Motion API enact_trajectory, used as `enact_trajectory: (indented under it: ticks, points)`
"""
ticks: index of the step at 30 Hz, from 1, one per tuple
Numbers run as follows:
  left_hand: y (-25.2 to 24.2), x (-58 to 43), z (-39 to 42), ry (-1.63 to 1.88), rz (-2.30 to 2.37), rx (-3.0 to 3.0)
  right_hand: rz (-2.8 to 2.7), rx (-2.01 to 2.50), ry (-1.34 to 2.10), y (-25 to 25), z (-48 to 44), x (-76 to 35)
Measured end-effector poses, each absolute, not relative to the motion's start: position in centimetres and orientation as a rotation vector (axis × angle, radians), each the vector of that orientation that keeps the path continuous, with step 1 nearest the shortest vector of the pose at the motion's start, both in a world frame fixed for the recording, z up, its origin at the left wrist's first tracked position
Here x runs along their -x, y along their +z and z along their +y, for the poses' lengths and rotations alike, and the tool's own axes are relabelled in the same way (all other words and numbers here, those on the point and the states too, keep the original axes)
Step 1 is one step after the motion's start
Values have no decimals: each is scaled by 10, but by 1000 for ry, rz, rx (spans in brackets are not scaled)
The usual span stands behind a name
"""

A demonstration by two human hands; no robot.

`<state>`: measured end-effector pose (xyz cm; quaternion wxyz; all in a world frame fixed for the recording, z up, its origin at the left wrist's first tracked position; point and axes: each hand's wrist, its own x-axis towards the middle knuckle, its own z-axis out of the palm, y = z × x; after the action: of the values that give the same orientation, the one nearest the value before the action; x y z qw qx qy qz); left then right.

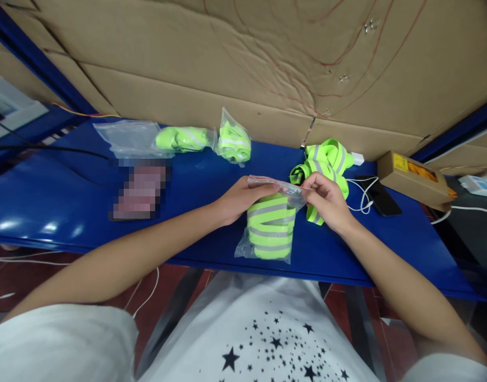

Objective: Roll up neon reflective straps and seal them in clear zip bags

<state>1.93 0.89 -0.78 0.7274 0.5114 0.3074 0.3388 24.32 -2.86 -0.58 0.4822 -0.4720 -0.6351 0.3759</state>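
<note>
A clear zip bag (243, 250) lies near the table's front edge with a folded neon-yellow reflective strap (270, 228) inside, its grey stripes showing through. My left hand (243, 199) grips the bag's top edge from the left, thumb laid along the seal. At the other end of that edge, my right hand (327, 201) pinches the bag's corner between thumb and fingers. Just behind my right hand sits a loose heap of the same yellow strap (327, 159), outside any bag.
Two filled bags, one lying (185, 139) and one bunched (234, 142), rest at the back beside flat clear bags (128, 137). A pixelated phone-like object (142, 191) is at left. On the right are a white cable (363, 196), a dark phone (381, 196) and a cardboard box (412, 178).
</note>
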Motion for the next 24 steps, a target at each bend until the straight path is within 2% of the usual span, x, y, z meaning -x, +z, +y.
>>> enact_trajectory:
  ticks: [24]
  points:
    - [-3, -18, 3, 667, 594, -1294, -1652, 1223, 1048, -3, -31, -245]
